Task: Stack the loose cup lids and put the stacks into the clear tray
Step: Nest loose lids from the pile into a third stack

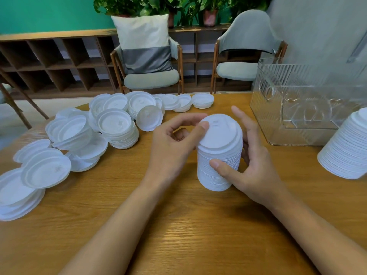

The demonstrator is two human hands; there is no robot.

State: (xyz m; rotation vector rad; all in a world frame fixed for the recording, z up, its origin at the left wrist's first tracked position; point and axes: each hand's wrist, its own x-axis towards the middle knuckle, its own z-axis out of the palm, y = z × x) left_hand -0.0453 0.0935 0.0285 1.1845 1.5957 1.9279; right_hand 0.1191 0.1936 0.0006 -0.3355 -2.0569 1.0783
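1. The wooden worktop (pixel 178 225) fills the near view, and two bare forearms reach in over it from the lower edge.
2. At the middle stands a tall stack of lids (pixel 220 155), white, upright and leaning slightly. Whether its base rests on the worktop or is just lifted cannot be told.
3. The right hand (pixel 256 165) grips this stack from its right side: the thumb presses the near wall low down, and the fingers (pixel 242 120) curve round the far side, partly hidden behind it.
4. The left hand (pixel 174 143) is at the top of the stack, fingers curled in. Its thumb tip lies on the left edge of the topmost lid, and the forefinger bends toward the far rim, so it holds the stack's top.
5. At the right edge, well apart from the hands, a second stack (pixel 347 151) of white lids stands on the worktop, cut off by the frame.
6. On the left, the loose lids (pixel 115 126) lie in a long heap from the near left edge to the far middle; many are open side up, some overlap in short piles, and one leans on edge.
7. The clear tray (pixel 297 108), ribbed and see-through, sits at the far right of the worktop, just behind the second stack.
8. Beyond the worktop stand two chairs, the left chair (pixel 151 78) carrying a white and grey cushion (pixel 145 42).
9. Behind them runs a low wooden shelf (pixel 49 60) with potted plants (pixel 178 6) on top.
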